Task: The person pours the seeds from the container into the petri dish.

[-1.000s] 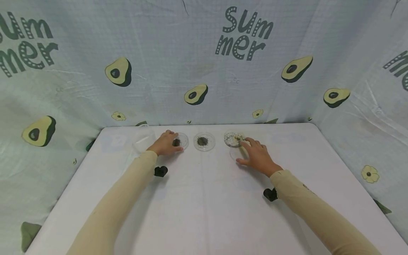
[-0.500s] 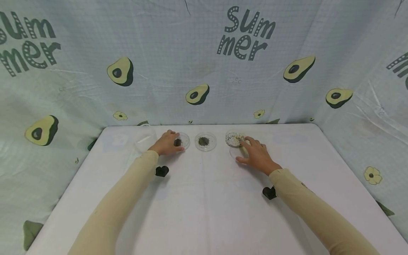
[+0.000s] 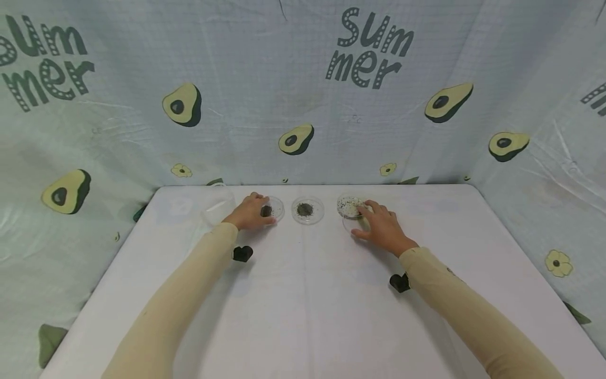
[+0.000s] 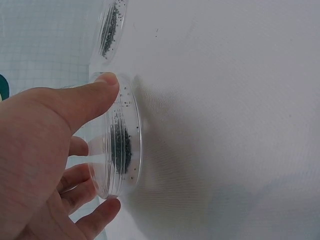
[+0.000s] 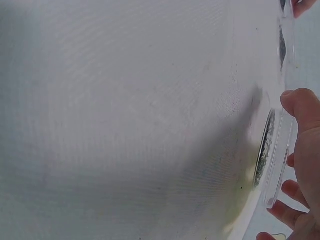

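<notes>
At the far left of the row, my left hand (image 3: 252, 212) grips a clear petri dish (image 4: 120, 150) with a dark heap of grains inside. Its thumb and fingers span the dish's rim in the left wrist view. My right hand (image 3: 384, 227) holds a clear round lid (image 5: 277, 170) by its edge, thumb at one side and fingers at the other. Close beside that lid lies a dish of black-and-white grains (image 3: 349, 206). Between the hands, a middle petri dish (image 3: 307, 217) with a dark heap stands on the table.
A clear plastic container (image 3: 219, 205) stands behind my left wrist, near the back edge of the white table (image 3: 293, 305). A printed cloth (image 3: 246, 68) with avocados hangs directly behind the table.
The head view has shifted slightly, so the scene sits a little further right. Both hands keep nearly the same place relative to the dishes.
</notes>
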The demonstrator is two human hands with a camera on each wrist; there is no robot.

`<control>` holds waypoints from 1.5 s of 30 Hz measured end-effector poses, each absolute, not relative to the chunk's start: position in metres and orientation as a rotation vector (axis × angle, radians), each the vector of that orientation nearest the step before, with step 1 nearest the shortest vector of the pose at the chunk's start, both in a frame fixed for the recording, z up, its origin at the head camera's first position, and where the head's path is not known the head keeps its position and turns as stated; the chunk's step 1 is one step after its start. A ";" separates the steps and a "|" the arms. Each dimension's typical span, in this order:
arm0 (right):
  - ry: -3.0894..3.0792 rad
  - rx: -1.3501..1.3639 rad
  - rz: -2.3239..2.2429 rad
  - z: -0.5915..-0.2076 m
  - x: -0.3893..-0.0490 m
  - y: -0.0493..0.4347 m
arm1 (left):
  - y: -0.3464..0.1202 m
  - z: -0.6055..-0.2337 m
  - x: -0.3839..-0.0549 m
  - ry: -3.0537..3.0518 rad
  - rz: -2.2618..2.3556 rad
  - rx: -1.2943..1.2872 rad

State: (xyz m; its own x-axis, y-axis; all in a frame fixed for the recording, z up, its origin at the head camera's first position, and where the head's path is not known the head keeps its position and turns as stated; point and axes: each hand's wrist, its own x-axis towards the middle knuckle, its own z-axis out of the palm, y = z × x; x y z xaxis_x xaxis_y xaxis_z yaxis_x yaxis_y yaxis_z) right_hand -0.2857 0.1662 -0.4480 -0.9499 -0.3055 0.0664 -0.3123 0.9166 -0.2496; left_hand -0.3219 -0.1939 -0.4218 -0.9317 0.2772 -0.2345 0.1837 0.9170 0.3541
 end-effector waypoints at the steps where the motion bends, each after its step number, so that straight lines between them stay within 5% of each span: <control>1: -3.051 0.489 0.404 -0.448 -0.286 0.166 | -0.194 -0.422 -0.322 2.798 0.474 0.344; 45: -3.040 0.509 0.425 -0.450 -0.305 0.154 | -0.191 -0.418 -0.320 2.804 0.445 0.329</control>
State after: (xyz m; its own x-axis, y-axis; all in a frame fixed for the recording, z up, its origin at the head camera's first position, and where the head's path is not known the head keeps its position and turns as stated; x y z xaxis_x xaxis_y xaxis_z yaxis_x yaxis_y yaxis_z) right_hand -0.3047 0.1544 -0.4502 -0.9461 -0.3153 0.0745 -0.3236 0.9092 -0.2621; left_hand -0.3198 -0.1912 -0.4181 -0.9342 0.2647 -0.2393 0.1776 0.9265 0.3318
